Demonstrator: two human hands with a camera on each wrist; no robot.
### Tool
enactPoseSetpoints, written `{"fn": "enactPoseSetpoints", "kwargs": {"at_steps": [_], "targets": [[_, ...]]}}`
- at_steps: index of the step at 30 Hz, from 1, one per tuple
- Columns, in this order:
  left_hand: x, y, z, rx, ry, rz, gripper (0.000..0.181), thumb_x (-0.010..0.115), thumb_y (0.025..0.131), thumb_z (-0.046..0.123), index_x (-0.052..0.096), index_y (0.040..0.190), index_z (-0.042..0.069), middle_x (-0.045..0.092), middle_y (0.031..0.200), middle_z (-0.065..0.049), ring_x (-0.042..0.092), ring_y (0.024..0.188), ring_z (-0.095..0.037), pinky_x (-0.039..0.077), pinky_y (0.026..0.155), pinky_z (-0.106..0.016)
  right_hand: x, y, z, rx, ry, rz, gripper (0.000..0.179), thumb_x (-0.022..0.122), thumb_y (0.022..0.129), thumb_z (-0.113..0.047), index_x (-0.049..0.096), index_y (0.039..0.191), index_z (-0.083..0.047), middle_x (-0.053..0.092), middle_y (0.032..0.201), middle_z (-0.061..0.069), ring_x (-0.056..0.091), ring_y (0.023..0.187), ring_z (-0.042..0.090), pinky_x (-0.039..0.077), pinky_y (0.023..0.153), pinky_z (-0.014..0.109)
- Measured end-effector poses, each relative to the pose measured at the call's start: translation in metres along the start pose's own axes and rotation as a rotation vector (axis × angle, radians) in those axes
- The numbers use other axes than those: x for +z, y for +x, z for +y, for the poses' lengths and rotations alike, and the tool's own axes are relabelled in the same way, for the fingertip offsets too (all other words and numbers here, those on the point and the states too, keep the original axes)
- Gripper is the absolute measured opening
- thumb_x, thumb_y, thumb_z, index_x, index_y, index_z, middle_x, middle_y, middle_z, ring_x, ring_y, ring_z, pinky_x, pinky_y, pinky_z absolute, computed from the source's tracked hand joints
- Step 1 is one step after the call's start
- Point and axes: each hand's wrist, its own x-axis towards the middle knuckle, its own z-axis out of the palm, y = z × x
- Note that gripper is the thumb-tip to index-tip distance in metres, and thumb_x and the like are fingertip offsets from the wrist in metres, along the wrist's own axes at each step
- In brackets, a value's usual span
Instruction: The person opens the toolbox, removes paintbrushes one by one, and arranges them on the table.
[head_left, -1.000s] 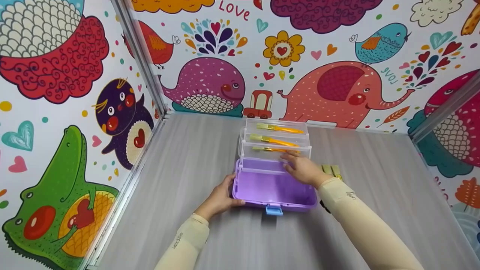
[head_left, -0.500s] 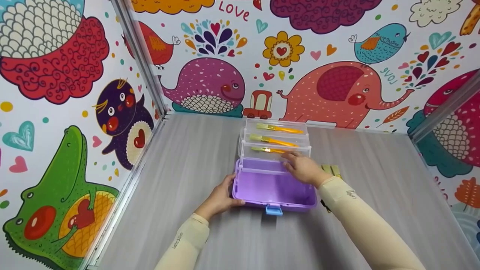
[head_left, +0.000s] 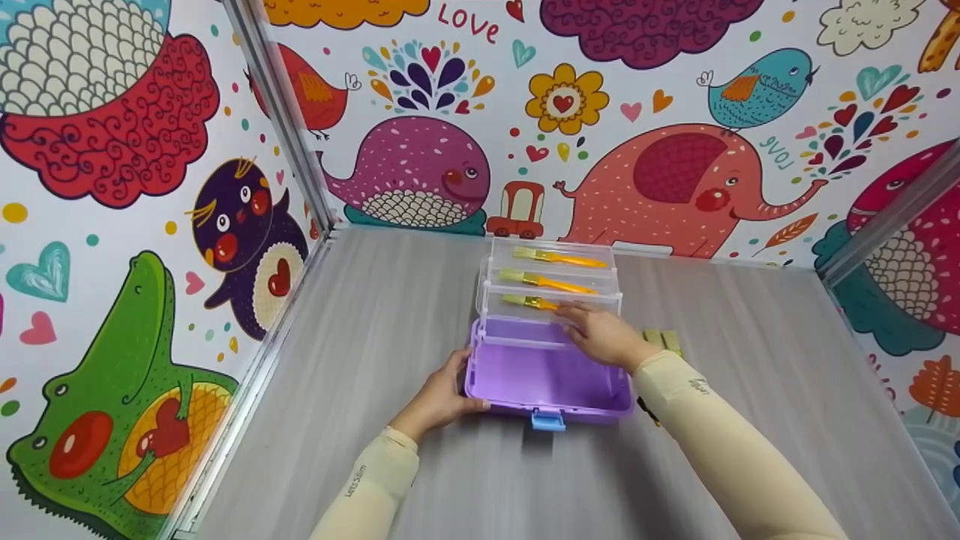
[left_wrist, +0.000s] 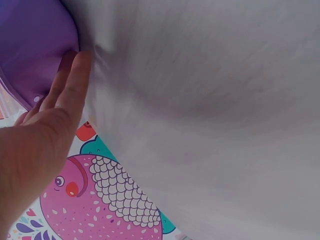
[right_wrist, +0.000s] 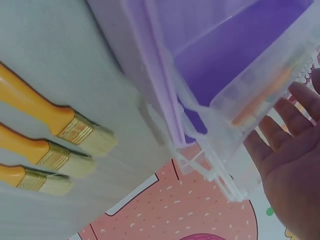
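Note:
A purple toolbox point(head_left: 547, 375) stands unfolded, with clear stepped trays point(head_left: 517, 328) rising at its back. My left hand point(head_left: 439, 397) steadies its front left corner, thumb at the front and straight fingers along the side wall, as the left wrist view shows. One orange-handled paintbrush point(head_left: 525, 302) lies in the lowest tray, where my right hand point(head_left: 606, 335) touches its handle end. The right wrist view shows those fingers loosely extended behind the tray wall. A middle paintbrush point(head_left: 559, 285) and a top paintbrush point(head_left: 566, 259) lie in the upper trays, bristles to the left.
On the table point(head_left: 375, 300), right of the box, lie loose paintbrushes point(right_wrist: 95, 137), partly hidden by my right arm in the head view. A blue latch point(head_left: 548, 421) sticks out at the front. Printed walls point(head_left: 427, 165) stand behind the table and at its sides.
The paintbrush in the lowest tray has turned so its bristles and ferrule show broader, with its handle angled toward me. My right hand has shifted slightly left; my left hand stays put.

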Motion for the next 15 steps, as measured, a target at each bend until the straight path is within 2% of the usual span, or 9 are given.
{"fn": "enactPoseSetpoints", "kwargs": {"at_steps": [7,11,15], "targets": [[0.0009,0.0000,0.0009,0.002,-0.001,-0.003,0.098,0.089,0.071,0.012,0.032,0.150,0.000,0.044,0.148,-0.025,0.042,0.135,-0.038,0.028,0.114,-0.051,0.0036,0.0028,0.0004,0.057,0.034,-0.062,0.045,0.053,0.103,-0.020,0.050,0.146,-0.009,0.047,0.149,0.016,0.046,0.133,0.038,0.035,0.110,0.053],[0.0007,0.0000,0.0003,0.006,0.008,0.005,0.099,0.090,0.071,0.012,0.032,0.150,0.000,0.044,0.148,-0.026,0.041,0.136,-0.038,0.027,0.115,-0.051,0.0026,0.0021,-0.0004,0.095,0.056,-0.061,0.044,0.054,0.102,-0.019,0.052,0.145,-0.009,0.053,0.144,0.016,0.052,0.127,0.039,0.040,0.106,0.054],[0.0002,0.0002,-0.0009,0.011,0.016,0.012,0.099,0.090,0.070,0.012,0.033,0.150,0.000,0.044,0.148,-0.025,0.041,0.136,-0.038,0.027,0.115,-0.050,0.0016,0.0014,-0.0014,0.079,0.055,-0.043,0.041,0.056,0.100,-0.015,0.056,0.140,-0.006,0.060,0.136,0.015,0.058,0.121,0.038,0.045,0.102,0.053]]}}
